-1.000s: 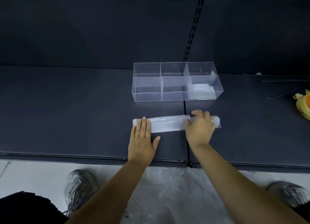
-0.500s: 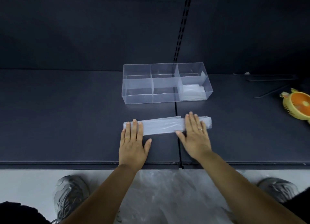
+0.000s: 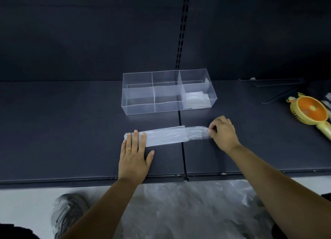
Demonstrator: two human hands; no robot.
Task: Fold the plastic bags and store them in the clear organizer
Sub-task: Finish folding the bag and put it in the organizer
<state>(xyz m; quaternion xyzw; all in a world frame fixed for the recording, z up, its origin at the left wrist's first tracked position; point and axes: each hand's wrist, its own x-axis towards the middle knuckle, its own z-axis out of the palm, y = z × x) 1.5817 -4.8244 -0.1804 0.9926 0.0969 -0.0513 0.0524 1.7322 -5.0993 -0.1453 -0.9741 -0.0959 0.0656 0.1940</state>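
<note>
A translucent plastic bag [image 3: 168, 135], folded into a long narrow strip, lies across the dark shelf in front of me. My left hand [image 3: 134, 156] lies flat, fingers pressing the strip's left end. At the strip's right end, my right hand [image 3: 223, 134] pinches the bag between thumb and fingers. Behind the strip stands the clear organizer [image 3: 139, 107], divided into several compartments. A folded bag [image 3: 196, 100] lies in its front right compartment; the other compartments look bare.
A yellow and orange hand-held fan [image 3: 311, 112] lies at the far right of the shelf. Thin dark metal rods [image 3: 275, 91] rest behind it. More loose plastic bags [image 3: 188, 208] lie on the floor below the shelf's front edge, between my shoes.
My right hand slid from lying flat on the strip to its right end and now pinches it. The left hand stayed pressing the left end.
</note>
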